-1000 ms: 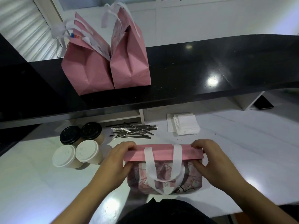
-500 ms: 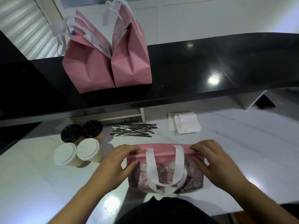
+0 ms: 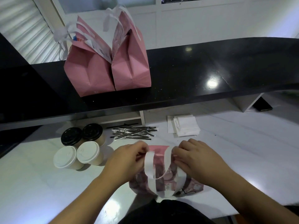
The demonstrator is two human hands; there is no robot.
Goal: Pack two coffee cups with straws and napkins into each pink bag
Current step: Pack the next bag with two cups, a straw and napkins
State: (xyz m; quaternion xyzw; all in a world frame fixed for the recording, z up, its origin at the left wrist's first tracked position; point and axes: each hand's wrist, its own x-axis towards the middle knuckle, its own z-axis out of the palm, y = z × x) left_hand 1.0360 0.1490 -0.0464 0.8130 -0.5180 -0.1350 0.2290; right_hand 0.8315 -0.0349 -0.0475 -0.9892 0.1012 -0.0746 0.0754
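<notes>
Step in hand, as judged: opening a flat pink bag [image 3: 159, 151] for packing. The bag lies on the white table [image 3: 242, 151], close to the person, with its mouth edge facing away and its white handles [image 3: 149, 165] draped over the patterned lower panel.

Left hand [image 3: 127, 160]: fingers curled, pinching the bag's top edge at the left side. Right hand [image 3: 196, 160]: fingers curled, pinching the same edge at the right side. The two hands sit close together on the edge; whether the two layers are already parted cannot be told.

Next move, as judged: separate the two layers, spread the base, and stand the bag upright so it can take cups. The thin material probably needs both hands to hold it open.

Supplies: four lidded cups [image 3: 80, 143] stand left of the bag, touching one another, two with black lids and two with white. Wrapped straws [image 3: 134, 133] lie beyond the bag; napkins [image 3: 184, 126] lie to their right. Two pink bags [image 3: 106, 62] stand upright on the black counter [image 3: 210, 65].
</notes>
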